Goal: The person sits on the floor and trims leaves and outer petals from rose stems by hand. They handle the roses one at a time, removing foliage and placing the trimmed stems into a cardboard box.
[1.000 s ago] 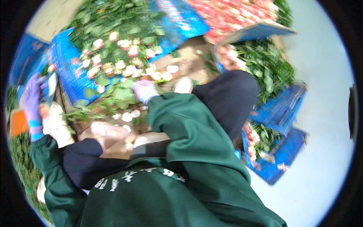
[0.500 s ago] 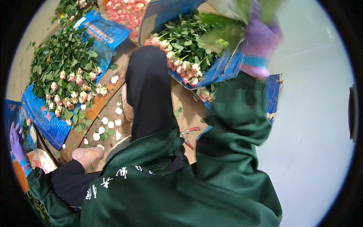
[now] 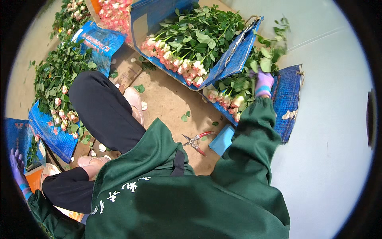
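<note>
My right hand (image 3: pixel 264 82), in a purple glove with a green sleeve, is stretched out to the upper right. It grips leafy rose stems (image 3: pixel 266 53) over a pile of pale pink roses (image 3: pixel 229 97) lying on a blue woven sheet (image 3: pixel 290 95). My left hand (image 3: pixel 16 169), also purple-gloved, hangs at the far left edge with its fingers apart, beside an orange object (image 3: pixel 35 180); nothing shows in it. My black-trousered legs (image 3: pixel 103 111) are folded in front of me.
Red-handled pruning shears (image 3: pixel 195 140) and a blue block (image 3: pixel 222 139) lie on brown cardboard (image 3: pixel 171 99) by my right arm. More rose bundles (image 3: pixel 187 44) lie on blue sheets ahead and to the left (image 3: pixel 55 91). Pale floor (image 3: pixel 330 139) spreads to the right.
My right hand has come down from above the roses and now sits low over the right-hand pile, still with stems. The view has swung right; my left hand stays at the left edge.
</note>
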### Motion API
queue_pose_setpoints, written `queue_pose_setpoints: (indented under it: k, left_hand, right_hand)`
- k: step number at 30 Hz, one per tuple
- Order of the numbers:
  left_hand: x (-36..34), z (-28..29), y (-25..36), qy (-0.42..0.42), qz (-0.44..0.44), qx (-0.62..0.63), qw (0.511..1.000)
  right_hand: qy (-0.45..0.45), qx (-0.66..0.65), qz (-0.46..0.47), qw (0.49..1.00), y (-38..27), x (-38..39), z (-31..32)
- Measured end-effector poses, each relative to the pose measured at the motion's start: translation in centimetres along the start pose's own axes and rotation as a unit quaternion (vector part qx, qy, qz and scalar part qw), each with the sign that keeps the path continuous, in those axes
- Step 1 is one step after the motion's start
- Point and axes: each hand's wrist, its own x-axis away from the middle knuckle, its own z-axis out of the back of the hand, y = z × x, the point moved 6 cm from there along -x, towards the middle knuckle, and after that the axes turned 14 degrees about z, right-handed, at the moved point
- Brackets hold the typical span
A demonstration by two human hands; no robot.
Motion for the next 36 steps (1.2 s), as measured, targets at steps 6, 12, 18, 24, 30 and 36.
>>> queue_pose_setpoints:
  k: [6, 12, 18, 24, 30, 36]
  left_hand:
    - [-3.5, -1.0, -2.0, -0.066, 0.051, 0.120, 0.989]
    - [-0.7, 1.2, -4.7, -0.040, 0.142, 0.203, 0.968]
    - [1.5, -3.7, 0.1, -0.034, 0.163, 0.200, 0.965]
    - [0.7, -5.6, 0.2, -0.080, 0.143, 0.139, 0.977]
    - [3.8, -6.3, -0.2, -0.104, 0.124, 0.152, 0.975]
    - [5.2, -6.3, 5.7, -0.041, 0.121, 0.105, 0.986]
  right_hand:
    - [-0.046, -0.271, -0.257, 0.927, 12.8, 2.3, -2.9]
    - [-0.110, 0.242, -0.133, 0.955, 13.4, 5.7, 3.3]
    - [-0.219, 0.208, -0.154, 0.941, 16.3, 12.7, 1.8]
    - [-0.225, 0.163, -0.194, 0.941, 16.9, 11.9, 1.3]
    - [-0.276, 0.058, -0.185, 0.942, 15.8, 12.0, -0.5]
    - [-0.144, 0.288, 0.027, 0.946, 6.1, 8.2, 7.3]
